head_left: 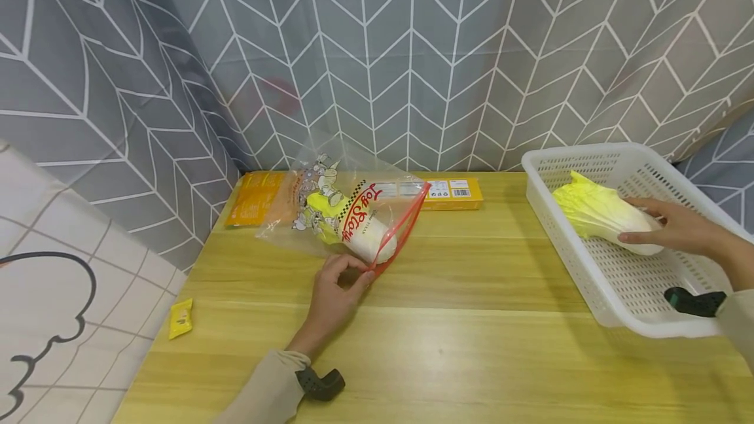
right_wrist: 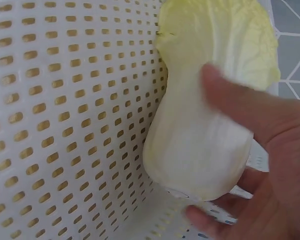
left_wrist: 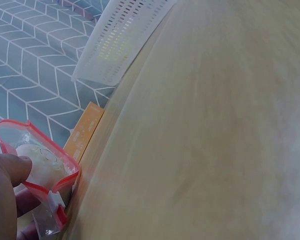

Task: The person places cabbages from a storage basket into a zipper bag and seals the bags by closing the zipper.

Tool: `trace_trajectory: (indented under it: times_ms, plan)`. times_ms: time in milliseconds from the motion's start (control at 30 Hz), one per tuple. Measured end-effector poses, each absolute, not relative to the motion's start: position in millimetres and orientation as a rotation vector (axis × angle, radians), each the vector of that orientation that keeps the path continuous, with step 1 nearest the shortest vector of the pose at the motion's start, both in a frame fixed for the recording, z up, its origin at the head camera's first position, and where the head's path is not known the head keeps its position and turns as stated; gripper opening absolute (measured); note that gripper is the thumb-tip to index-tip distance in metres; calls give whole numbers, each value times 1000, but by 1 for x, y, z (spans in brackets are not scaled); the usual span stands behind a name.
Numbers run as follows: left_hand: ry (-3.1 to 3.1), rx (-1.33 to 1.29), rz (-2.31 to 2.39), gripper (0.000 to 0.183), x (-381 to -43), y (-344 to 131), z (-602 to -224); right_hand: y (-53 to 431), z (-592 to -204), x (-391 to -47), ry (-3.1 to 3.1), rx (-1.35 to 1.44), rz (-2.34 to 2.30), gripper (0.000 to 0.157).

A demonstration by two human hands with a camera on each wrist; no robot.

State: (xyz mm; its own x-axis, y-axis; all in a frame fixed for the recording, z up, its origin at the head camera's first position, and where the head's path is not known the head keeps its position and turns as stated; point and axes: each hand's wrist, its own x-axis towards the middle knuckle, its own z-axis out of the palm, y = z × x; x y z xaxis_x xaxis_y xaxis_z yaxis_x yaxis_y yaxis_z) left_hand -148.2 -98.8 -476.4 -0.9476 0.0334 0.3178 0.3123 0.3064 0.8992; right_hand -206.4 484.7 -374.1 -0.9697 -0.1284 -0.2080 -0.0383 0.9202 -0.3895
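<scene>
My left hand (head_left: pixel 334 293) pinches the red rim of a clear zip bag (head_left: pixel 283 231) printed "Toy Story", and the bag's mouth gapes to the right. Inside the bag lies a napa cabbage (head_left: pixel 377 239), its white base toward the opening. In the left wrist view, the thumb presses at the red zip edge (left_wrist: pixel 42 137), near a white slider (left_wrist: pixel 55 200). My right hand (head_left: pixel 686 226) grips a second napa cabbage (head_left: pixel 601 208) by its white base, within the white basket. In the right wrist view, the thumb lies across this cabbage (right_wrist: pixel 190 145) and the fingers curl beneath it.
The white perforated basket (head_left: pixel 568 270) stands at the table's right. Behind the bag lie a yellow-orange box (head_left: pixel 468 194) and an orange packet (head_left: pixel 254 198), against a patterned grey curtain (head_left: pixel 412 51). A small yellow sachet (head_left: pixel 180 318) is near the left table edge.
</scene>
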Motion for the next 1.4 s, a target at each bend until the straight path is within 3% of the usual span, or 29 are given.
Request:
trace_trajectory:
  times_ms: [133,800,1400]
  plan:
    - [-2335,-314,-1674,15,-149,-98,-475,486,-375,-206,2825,-144,-580,98]
    - [-2375,-309,-1609,18,-140,-102,-479,483,-375,-194,2875,-95,-718,82]
    - [-2345,-310,-1625,19,-146,-98,-476,483,-345,-188,3112,73,-803,72]
